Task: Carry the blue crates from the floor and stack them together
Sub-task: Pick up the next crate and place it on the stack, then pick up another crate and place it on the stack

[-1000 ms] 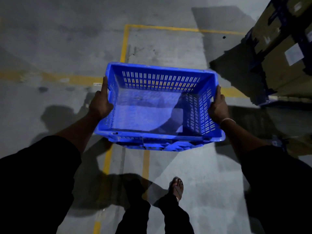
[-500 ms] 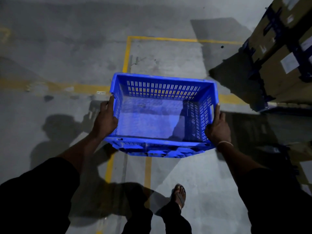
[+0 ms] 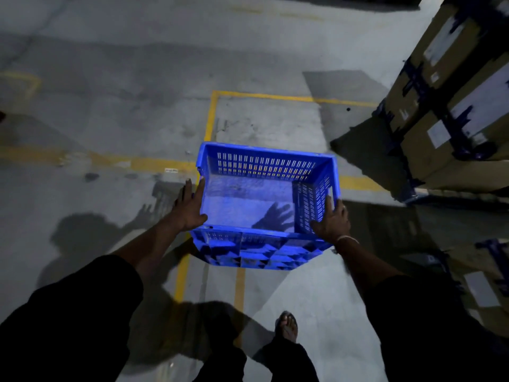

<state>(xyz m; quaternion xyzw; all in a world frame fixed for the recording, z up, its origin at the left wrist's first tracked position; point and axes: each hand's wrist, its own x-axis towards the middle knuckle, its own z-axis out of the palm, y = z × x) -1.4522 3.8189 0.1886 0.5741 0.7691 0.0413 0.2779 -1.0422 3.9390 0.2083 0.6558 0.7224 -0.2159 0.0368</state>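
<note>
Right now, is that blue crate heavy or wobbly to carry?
Probably light: the blue crate looks empty and its walls are full of slots. It seems stiff, since its rim stays straight between the left hand and right hand. It might slip, because both hands lie flat against the sides rather than curled round the rim.

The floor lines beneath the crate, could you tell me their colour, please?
Yellow floor lines, seen in the head view.

We see one blue crate (image 3: 249, 201), a rectangular plastic bin with slotted walls and a smooth bottom, open side up and empty. It tilts toward us so that its ribbed underside shows at the near edge, above the concrete floor (image 3: 303, 299) with yellow lines.
</note>
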